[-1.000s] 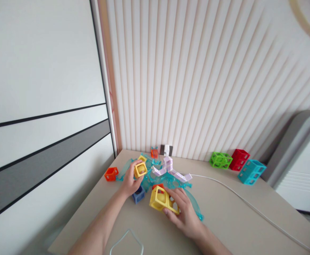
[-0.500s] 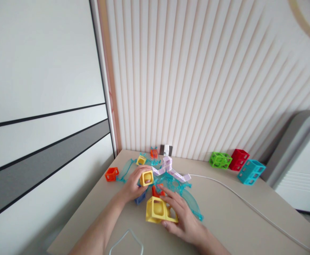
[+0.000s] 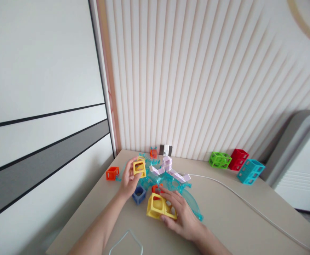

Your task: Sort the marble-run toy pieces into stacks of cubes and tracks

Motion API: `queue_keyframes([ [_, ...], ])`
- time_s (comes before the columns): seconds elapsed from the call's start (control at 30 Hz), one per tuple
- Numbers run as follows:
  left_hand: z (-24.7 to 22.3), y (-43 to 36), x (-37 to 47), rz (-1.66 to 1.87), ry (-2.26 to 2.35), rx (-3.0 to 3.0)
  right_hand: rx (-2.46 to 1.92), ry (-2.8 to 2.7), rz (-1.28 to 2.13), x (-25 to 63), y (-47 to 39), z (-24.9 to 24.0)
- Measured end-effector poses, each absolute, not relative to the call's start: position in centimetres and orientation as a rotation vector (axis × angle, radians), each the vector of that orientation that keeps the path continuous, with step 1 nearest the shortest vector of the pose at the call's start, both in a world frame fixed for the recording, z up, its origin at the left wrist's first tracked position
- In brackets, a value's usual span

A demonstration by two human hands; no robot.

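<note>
Pinching a small yellow cube frame [image 3: 139,168] in my left hand [image 3: 128,179] above the teal track pieces [image 3: 171,184], I clasp a double yellow frame [image 3: 159,206] on the table [image 3: 224,219] with my right hand [image 3: 180,212]. A loose pinch could drop it onto the blue cube [image 3: 139,194].

A beige worktop [image 3: 237,226] is set against a ribbed wall. At its far right, green [image 3: 219,159], red [image 3: 239,158] and teal [image 3: 251,171] open-frame cubes are grouped together. A white cable [image 3: 240,200] is laid across it. An orange cube [image 3: 112,173] is placed at the left.
</note>
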State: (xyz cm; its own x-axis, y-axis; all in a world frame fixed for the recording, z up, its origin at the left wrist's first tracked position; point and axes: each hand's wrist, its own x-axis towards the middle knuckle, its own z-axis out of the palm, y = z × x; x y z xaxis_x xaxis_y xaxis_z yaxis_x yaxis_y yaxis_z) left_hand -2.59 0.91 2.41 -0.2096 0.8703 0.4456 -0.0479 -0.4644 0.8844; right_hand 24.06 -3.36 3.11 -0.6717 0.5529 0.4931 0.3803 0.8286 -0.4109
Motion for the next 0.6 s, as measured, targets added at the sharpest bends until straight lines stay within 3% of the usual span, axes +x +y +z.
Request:
queue_keyframes([
  [0.2, 4.3, 0.7, -1.6, 1.883, 0.647, 0.906, -0.699, -2.093, 0.498, 24.2, -3.5, 2.2],
  [0.6, 4.9, -1.5, -0.2, 1.318, 0.492, 1.133, -0.866, -1.471, 0.706, 24.0, -2.4, 1.8],
])
